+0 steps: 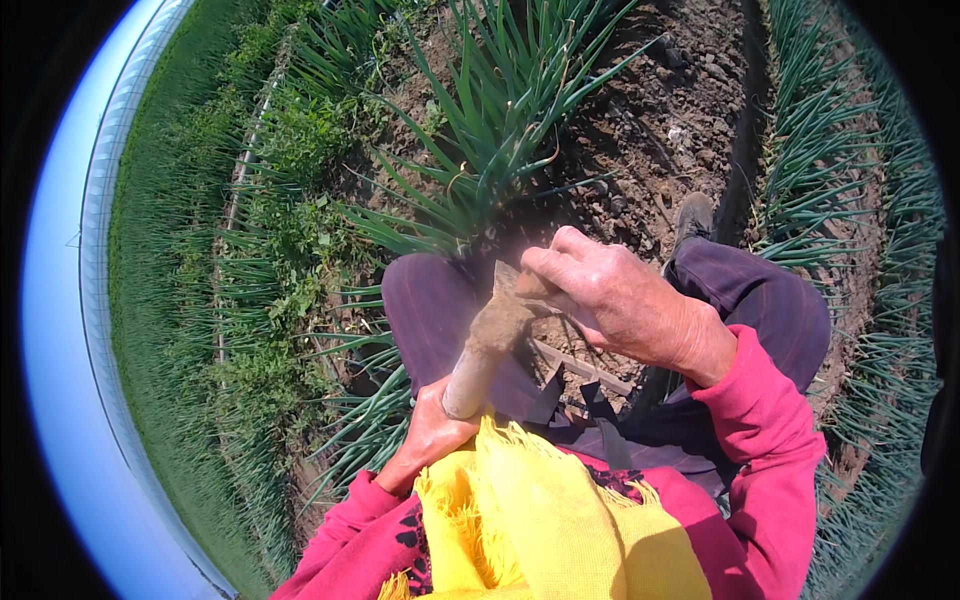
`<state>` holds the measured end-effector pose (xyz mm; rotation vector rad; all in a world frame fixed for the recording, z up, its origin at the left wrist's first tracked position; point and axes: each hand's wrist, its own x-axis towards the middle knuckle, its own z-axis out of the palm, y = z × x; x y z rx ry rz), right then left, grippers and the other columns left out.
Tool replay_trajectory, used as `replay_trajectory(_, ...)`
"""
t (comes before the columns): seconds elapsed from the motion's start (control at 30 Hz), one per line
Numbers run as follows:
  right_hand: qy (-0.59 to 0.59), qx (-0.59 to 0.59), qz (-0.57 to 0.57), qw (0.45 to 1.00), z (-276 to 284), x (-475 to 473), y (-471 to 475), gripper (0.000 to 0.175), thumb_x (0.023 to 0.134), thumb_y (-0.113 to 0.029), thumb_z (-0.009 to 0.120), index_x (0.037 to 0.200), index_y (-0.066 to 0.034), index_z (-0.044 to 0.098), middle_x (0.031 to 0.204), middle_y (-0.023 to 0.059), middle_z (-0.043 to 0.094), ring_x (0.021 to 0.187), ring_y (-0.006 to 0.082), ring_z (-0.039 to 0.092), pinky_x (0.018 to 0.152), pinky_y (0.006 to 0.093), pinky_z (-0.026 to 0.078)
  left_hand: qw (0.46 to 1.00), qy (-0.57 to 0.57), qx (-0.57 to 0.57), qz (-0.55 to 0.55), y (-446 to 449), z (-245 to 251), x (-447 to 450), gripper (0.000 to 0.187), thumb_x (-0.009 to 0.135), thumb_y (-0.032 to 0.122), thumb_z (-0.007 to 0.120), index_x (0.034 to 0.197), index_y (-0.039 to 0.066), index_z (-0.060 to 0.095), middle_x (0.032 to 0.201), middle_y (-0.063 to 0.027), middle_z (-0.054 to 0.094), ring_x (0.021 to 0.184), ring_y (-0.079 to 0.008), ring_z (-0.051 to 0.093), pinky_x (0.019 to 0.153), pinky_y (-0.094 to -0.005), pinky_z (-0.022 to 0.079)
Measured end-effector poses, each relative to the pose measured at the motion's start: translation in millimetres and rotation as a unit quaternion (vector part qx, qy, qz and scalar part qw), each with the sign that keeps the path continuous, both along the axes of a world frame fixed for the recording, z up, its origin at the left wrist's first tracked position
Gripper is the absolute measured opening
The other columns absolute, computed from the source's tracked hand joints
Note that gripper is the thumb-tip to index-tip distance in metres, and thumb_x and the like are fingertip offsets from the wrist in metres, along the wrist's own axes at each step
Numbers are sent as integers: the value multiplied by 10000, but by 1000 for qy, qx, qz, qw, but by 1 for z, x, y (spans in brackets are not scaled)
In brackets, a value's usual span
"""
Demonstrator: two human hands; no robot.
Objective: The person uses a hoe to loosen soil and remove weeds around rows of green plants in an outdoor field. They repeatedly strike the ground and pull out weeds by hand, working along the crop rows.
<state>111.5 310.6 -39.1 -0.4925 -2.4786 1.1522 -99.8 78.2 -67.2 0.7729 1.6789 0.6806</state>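
Note:
My left hand (435,427) is wrapped around the pale, rounded handle of a short hand tool (474,375), which looks like a hand hoe. Dried soil cakes its head (499,322), and a flat pointed blade (505,277) juts away from me. Curled at the side of that head is my right hand (622,300), its knuckles up and its fingers by the blade. A small brownish shape lies in shadow under those fingers; whether it is a finger or a held piece I cannot tell. Just beyond the blade grows a clump of green onions (495,142).
Loose dug soil (652,127) lies beyond my right hand. Rows of green onions (817,142) run along the right, with leafy weeds (300,165) among plants at left. Between my bent knees are a slatted wooden piece (585,367) and dark straps. A yellow fringed scarf (555,510) hangs in front.

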Motion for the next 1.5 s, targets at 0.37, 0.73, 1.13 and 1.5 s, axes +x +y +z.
replay_trajectory(0.37,35,60,-47,996,-6,-5,-12,530,841,36,659,1350,5,515,1085,198,600,885,379,639,698,409,549,997,-63,-34,41,16,5,2,231,763,10,737,974,-23,650,849,-9,662,777,-89,589,688,-280,500)
replay_trajectory(0.73,52,25,-76,995,-10,-5,1,428,862,-3,655,1277,12,551,1034,178,603,883,357,635,757,391,529,993,-106,-27,36,19,0,-1,296,781,88,788,1023,-19,654,880,0,660,793,-76,580,700,-268,498)
replay_trajectory(1.13,121,9,-144,982,15,4,12,522,882,17,636,1387,-13,508,1028,160,598,809,297,609,724,366,518,991,-117,-43,53,14,-5,1,304,780,96,799,1021,-24,658,901,15,660,812,-65,576,702,-259,492)
replay_trajectory(1.5,134,80,-140,978,15,0,16,496,869,10,657,1348,-3,528,1036,158,605,844,294,651,705,374,531,998,-30,-40,38,30,-9,6,155,782,67,736,846,33,599,731,4,605,628,-72,548,560,-255,454)
